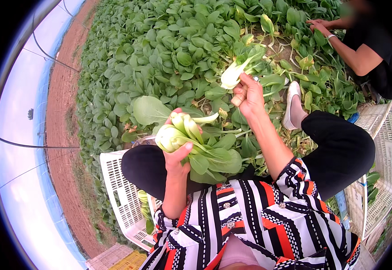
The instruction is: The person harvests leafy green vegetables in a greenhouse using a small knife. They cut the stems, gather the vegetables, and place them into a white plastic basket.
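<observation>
My left hand [177, 153] is closed around several heads of bok choy [172, 136], their pale bases grouped together and their green leaves spreading to the right over my lap. Farther out, my right hand [250, 94] grips a single bok choy head [233, 75] by its white stalks, the base tilted toward me. Tan wrapping covers some right fingers, and a small shiny piece shows at the knuckles. Beyond both hands lies the bed of growing bok choy [162, 57], with loose and yellowed leaves on the soil near my right hand.
White plastic crates stand on my left [123, 192] and right [381, 162], with greens inside. A yellow crate [130, 261] is behind at lower left. A co-worker [364, 57] crouches at upper right, hands among the plants. My shoe [292, 104] rests beside the harvested patch.
</observation>
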A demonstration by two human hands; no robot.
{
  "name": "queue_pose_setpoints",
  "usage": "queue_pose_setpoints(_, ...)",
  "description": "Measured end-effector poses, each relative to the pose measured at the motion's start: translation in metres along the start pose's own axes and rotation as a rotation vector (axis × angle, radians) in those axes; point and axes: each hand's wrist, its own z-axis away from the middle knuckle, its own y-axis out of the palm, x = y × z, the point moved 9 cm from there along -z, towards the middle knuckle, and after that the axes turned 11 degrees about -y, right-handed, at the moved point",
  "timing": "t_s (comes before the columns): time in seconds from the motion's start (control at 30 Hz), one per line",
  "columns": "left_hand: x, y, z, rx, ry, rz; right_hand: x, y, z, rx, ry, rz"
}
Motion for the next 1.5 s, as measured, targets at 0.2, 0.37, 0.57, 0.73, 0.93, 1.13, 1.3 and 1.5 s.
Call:
queue_pose_setpoints(0.2,0.012,0.011,-0.006,0.165,-0.215,-0.951,0.042,-0.005,-0.010,0.079,-0.092,0.115)
queue_pose_setpoints(0.37,0.002,0.054,-0.007,0.145,0.018,-1.180,0.015,0.042,0.025,0.236,0.129,-0.010)
queue_pose_setpoints(0.57,-0.022,0.054,-0.006,0.200,0.398,-0.849,-0.005,0.087,0.087,0.317,0.084,0.328)
queue_pose_setpoints(0.73,-0.023,-0.007,0.001,0.057,0.191,-0.009,0.020,0.125,0.107,0.653,-0.089,0.534)
queue_pose_setpoints(0.93,-0.038,-0.025,0.003,0.353,0.272,0.235,0.063,0.078,0.045,0.388,-0.308,0.400)
queue_pose_setpoints(1.13,-0.012,-0.026,0.010,0.623,0.098,0.115,0.037,0.111,0.080,0.921,0.055,0.489)
queue_pose_setpoints(1.3,0.007,-0.022,0.013,0.681,-0.013,0.137,0.034,0.143,0.119,1.261,-0.040,0.507)
queue_pose_setpoints(1.5,0.013,-0.018,0.009,0.514,-0.132,0.041,0.047,0.128,0.101,0.989,0.094,0.571)
